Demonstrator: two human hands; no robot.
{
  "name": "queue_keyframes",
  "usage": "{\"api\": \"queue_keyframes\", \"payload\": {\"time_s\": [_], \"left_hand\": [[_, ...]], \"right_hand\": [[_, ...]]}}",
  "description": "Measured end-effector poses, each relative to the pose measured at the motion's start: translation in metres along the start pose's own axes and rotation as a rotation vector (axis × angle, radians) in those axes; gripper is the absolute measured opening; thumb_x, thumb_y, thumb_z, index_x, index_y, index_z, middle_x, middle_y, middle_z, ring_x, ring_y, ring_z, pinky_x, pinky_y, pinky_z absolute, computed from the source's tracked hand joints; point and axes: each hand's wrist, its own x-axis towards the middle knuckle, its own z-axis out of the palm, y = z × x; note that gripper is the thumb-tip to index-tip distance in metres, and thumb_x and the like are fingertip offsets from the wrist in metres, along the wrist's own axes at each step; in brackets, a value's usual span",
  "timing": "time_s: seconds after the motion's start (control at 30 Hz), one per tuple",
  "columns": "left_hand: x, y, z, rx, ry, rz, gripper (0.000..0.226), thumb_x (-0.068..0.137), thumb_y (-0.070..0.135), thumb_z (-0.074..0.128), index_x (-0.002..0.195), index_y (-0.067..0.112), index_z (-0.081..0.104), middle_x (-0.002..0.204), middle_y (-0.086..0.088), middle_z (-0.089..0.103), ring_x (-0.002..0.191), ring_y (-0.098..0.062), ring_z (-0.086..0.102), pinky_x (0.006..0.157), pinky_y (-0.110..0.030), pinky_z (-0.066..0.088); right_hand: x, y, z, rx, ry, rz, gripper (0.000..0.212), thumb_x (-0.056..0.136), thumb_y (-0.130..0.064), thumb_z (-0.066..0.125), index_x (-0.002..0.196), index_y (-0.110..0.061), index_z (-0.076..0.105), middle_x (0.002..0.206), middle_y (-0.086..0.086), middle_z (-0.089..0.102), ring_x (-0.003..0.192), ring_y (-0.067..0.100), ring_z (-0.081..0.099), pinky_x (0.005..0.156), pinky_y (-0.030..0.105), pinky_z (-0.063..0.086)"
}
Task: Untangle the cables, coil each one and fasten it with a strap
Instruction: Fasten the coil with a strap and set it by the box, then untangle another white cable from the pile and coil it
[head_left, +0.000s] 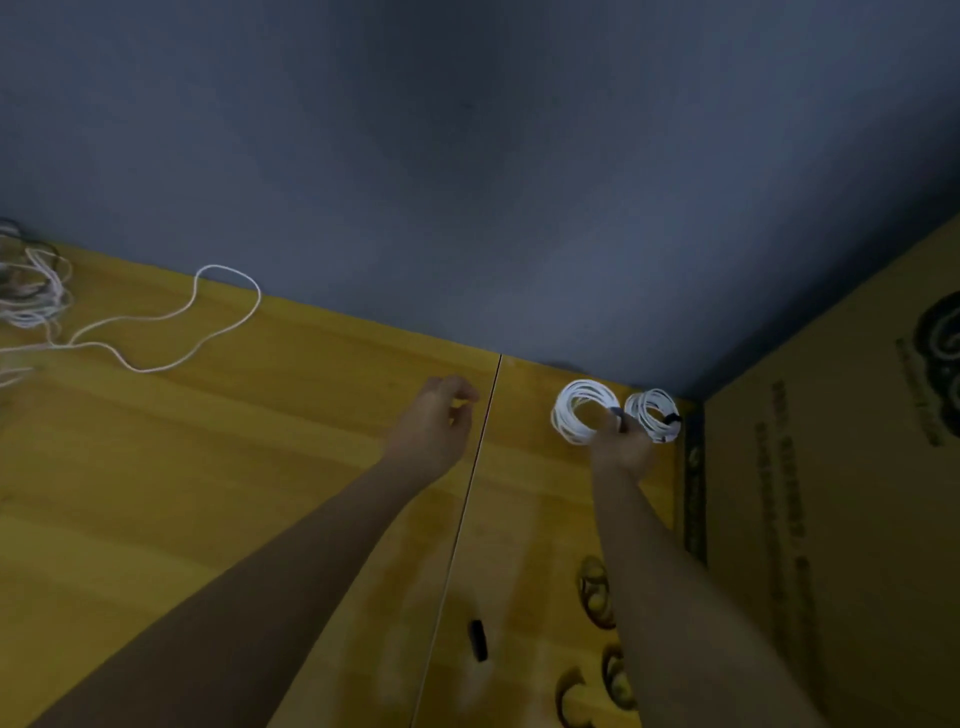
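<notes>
Right hand gripping a strapped white cable coil at centre right on the yellow wooden counter, second strapped white coil just beside, left hand loosely curled and empty, tangled white cables upper left

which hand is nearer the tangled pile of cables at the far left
The left hand. It hovers mid-table, well right of the tangled pile. The right hand is farther right still, gripping a white coil near the cardboard box.

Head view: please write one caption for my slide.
Right hand sets a strapped white cable coil beside another coil; left hand empty.
</notes>
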Motion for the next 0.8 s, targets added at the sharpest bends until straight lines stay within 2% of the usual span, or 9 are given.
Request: {"api": "queue_keyframes", "payload": {"time_s": [0.17,0.3,0.37,0.43,0.47,0.57,0.7,0.8], "left_hand": [[0.002,-0.023,0.0,0.198,-0.028,-0.067,0.021,0.101,0.017,0.042,0.116,0.014,0.055,0.125,-0.007,0.049,0.1,-0.028,0.06,0.083,-0.044,0.05],[0.003,-0.029,0.0,0.248,-0.059,-0.085,0.021,0.101,0.017,0.042,0.119,0.012,0.054,0.127,-0.009,0.048,0.102,-0.03,0.058,0.086,-0.046,0.049],[0.002,-0.029,0.0,0.264,-0.061,-0.076,0.022,0.102,0.017,0.042,0.12,0.012,0.053,0.129,-0.009,0.048,0.101,-0.031,0.058,0.085,-0.046,0.049],[0.003,-0.027,0.003,0.268,-0.067,-0.074,0.022,0.102,0.017,0.042,0.12,0.012,0.053,0.129,-0.009,0.048,0.101,-0.031,0.058,0.085,-0.046,0.05],[0.004,-0.026,0.005,0.264,-0.063,-0.071,0.022,0.102,0.017,0.042,0.12,0.012,0.053,0.128,-0.01,0.048,0.1,-0.03,0.058,0.084,-0.045,0.05],[0.004,-0.018,0.012,0.277,-0.056,-0.053,0.022,0.102,0.017,0.041,0.12,0.012,0.054,0.128,-0.01,0.049,0.101,-0.03,0.058,0.084,-0.043,0.049],[0.003,-0.017,0.019,0.322,0.008,-0.066,0.022,0.102,0.017,0.04,0.117,0.012,0.055,0.122,-0.01,0.054,0.099,-0.031,0.058,0.082,-0.039,0.048],[0.001,-0.017,0.017,0.377,0.006,-0.046,0.022,0.102,0.019,0.04,0.116,0.011,0.055,0.119,-0.011,0.054,0.098,-0.032,0.056,0.079,-0.038,0.044]], "right_hand": [[0.051,0.0,0.009,-0.096,-0.05,0.103,0.035,0.099,-0.019,0.048,0.118,0.008,0.058,0.121,0.025,0.06,0.111,0.041,0.054,0.092,0.042,0.043],[0.056,0.008,0.0,-0.043,-0.078,0.038,0.037,0.094,-0.022,0.056,0.12,0.004,0.056,0.12,0.022,0.061,0.109,0.037,0.057,0.088,0.038,0.046],[0.049,0.014,-0.004,0.019,-0.116,0.024,0.036,0.091,-0.016,0.062,0.122,0.001,0.053,0.121,0.021,0.058,0.113,0.034,0.055,0.096,0.04,0.046],[0.043,0.016,-0.004,0.061,-0.161,0.012,0.033,0.087,-0.004,0.066,0.117,0.003,0.055,0.123,0.019,0.054,0.117,0.031,0.05,0.105,0.046,0.04],[0.041,0.017,-0.004,0.053,-0.187,-0.01,0.037,0.086,-0.003,0.067,0.12,0.004,0.055,0.128,0.018,0.052,0.121,0.031,0.048,0.107,0.047,0.039],[0.035,0.019,-0.014,-0.051,-0.229,-0.108,0.045,0.088,-0.009,0.067,0.129,0.0,0.054,0.14,0.017,0.046,0.127,0.032,0.046,0.107,0.046,0.039],[0.029,0.02,-0.027,-0.244,-0.246,-0.234,0.039,0.091,-0.015,0.064,0.127,-0.002,0.058,0.138,0.016,0.048,0.125,0.031,0.048,0.104,0.042,0.041],[0.022,0.012,-0.04,-0.393,-0.255,-0.34,0.033,0.094,-0.017,0.059,0.124,-0.004,0.061,0.136,0.014,0.049,0.12,0.029,0.05,0.097,0.033,0.043]]}}
